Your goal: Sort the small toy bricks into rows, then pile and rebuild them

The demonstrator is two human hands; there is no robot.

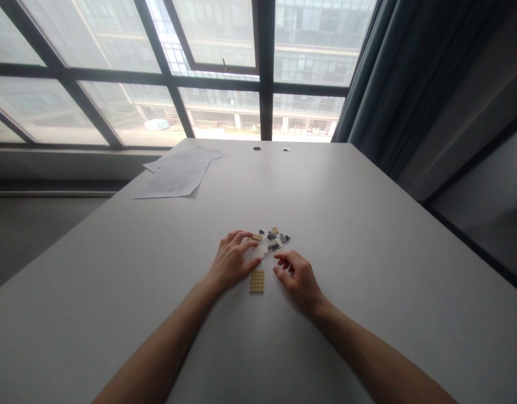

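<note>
My left hand (235,255) rests at the left of a small heap of building bricks, its fingers apart and curved around the near side of the heap. Its fingertips are close to a tan brick (256,237) and white bricks (262,252); whether they touch cannot be made out. My right hand (298,275) is on the other side, fingers bent, thumb and forefinger apart with nothing between them. Dark grey bricks (274,246) and another tan brick (275,230) lie beyond. A flat tan studded plate (257,281) lies on the table between my wrists.
The white table (346,224) stretches to a wall of windows (225,106). Printed sheets of paper (178,171) lie at its far left. Two round cable holes, one a dark hole (257,148), sit near the far edge. A dark curtain (393,84) hangs at the right.
</note>
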